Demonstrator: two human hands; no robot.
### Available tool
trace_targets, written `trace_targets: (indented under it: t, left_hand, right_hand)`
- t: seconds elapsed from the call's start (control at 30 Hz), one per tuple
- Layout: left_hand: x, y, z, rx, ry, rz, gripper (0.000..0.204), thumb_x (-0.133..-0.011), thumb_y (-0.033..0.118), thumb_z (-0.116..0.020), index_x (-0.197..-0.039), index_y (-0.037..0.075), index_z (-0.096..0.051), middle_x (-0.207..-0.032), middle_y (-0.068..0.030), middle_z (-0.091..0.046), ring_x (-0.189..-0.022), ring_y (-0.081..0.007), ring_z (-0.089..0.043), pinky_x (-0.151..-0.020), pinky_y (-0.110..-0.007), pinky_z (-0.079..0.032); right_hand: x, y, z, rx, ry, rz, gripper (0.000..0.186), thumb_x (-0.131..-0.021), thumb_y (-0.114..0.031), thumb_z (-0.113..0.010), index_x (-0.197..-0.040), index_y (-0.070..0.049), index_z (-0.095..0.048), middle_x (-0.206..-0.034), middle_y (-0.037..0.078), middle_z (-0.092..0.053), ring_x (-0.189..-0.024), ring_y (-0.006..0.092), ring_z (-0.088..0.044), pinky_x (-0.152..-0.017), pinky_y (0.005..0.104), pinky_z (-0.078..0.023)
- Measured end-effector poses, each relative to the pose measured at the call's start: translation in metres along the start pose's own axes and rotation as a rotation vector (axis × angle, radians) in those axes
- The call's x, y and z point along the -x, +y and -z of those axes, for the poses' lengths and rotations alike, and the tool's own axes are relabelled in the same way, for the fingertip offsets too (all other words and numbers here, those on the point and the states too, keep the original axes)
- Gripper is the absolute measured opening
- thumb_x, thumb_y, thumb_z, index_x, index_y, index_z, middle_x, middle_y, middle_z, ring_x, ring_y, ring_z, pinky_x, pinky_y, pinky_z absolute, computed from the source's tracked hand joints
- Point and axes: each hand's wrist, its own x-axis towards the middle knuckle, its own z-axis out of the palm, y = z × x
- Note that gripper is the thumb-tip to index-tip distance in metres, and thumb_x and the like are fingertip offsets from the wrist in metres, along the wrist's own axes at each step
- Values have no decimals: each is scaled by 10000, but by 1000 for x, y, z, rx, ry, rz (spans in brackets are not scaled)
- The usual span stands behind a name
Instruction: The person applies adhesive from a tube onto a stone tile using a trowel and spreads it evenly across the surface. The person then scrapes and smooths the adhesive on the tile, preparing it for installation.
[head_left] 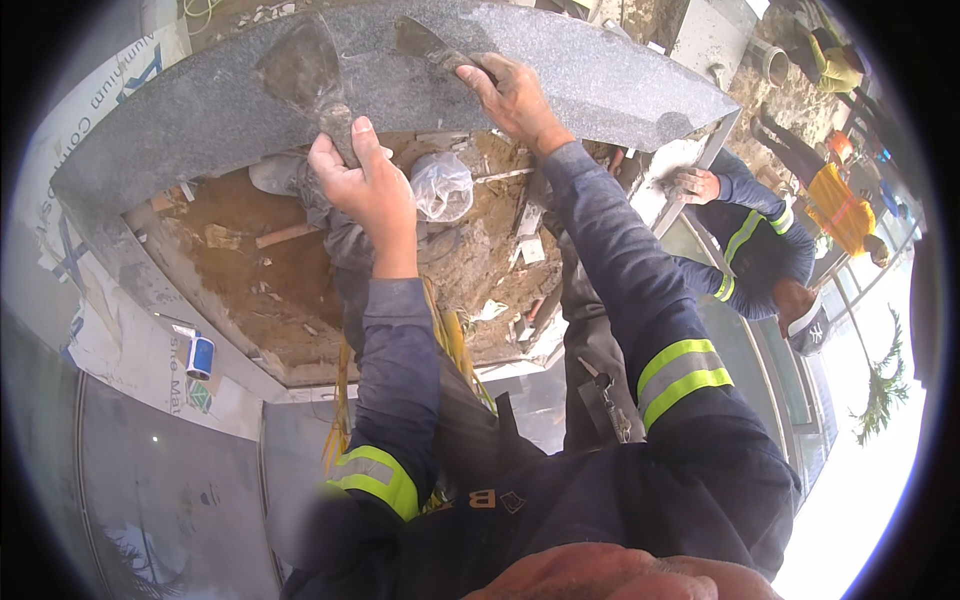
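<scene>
My left hand (372, 192) is closed round the handle of a broad scraper (300, 68), its thumb lying along the handle. The wide, dirty blade rests on or just over a long grey stone slab (590, 75); I cannot tell if it touches. To the right, my right hand (515, 103) grips a narrower scraper (422, 42), whose dark blade points left over the same slab. Some of each handle is hidden by my fingers. Damp-looking dark smears show on the slab beside the blades.
Below the slab lies a dirt pit (270, 290) with rubble, wood scraps and a plastic-covered bucket (441, 188). A co-worker (760, 235) leans in at the right, one hand on the slab's end frame. Other people stand farther right. A blue-and-white box (201, 357) sits at the left.
</scene>
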Motion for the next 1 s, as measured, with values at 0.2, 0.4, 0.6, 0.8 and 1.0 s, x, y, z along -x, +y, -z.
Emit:
trace_targets:
  t: [0.2,0.4,0.6,0.8,1.0]
  left_hand:
    - [1,-3,0,-4,-14,-16,468,-1008,201,-675,-1281,-123,-475,-1045,-139,-620,-688,-122,-580,-613,-276,-491]
    - [3,-14,-3,-21,5,-53,384,-997,146,-669,-1254,-91,-510,-980,-142,-679,-629,-95,-548,-573,-246,-453]
    - [6,-12,-8,-45,16,-26,335,-1001,130,-659,-1224,-76,-518,-1021,-146,-676,-634,-94,-551,-556,-240,-442]
    - [8,-14,-8,-32,-19,-38,336,-1000,128,-660,-1227,-72,-514,-1032,-148,-673,-649,-90,-554,-551,-235,-435]
    - [9,-10,-12,-17,-14,-18,377,-1002,136,-659,-1261,-86,-497,-1037,-151,-671,-651,-93,-555,-559,-236,-438]
  right_hand:
    - [49,65,55,94,344,-189,354,-1021,-289,-634,-1207,4,-707,-990,220,-726,-873,354,-709,-800,446,-550]
    - [63,67,85,368,398,-111,378,-1013,-230,-641,-1367,-99,-664,-1045,157,-654,-949,299,-643,-879,405,-539]
    - [54,92,48,385,425,23,454,-989,-177,-676,-1437,-232,-625,-1167,137,-575,-1014,272,-596,-898,397,-524]
    - [54,100,39,373,428,-29,484,-973,-173,-699,-1442,-265,-621,-1201,138,-549,-1018,274,-590,-892,387,-527]
    - [52,114,35,341,411,-29,461,-971,-166,-703,-1420,-251,-643,-1201,148,-551,-1024,290,-608,-896,389,-530]
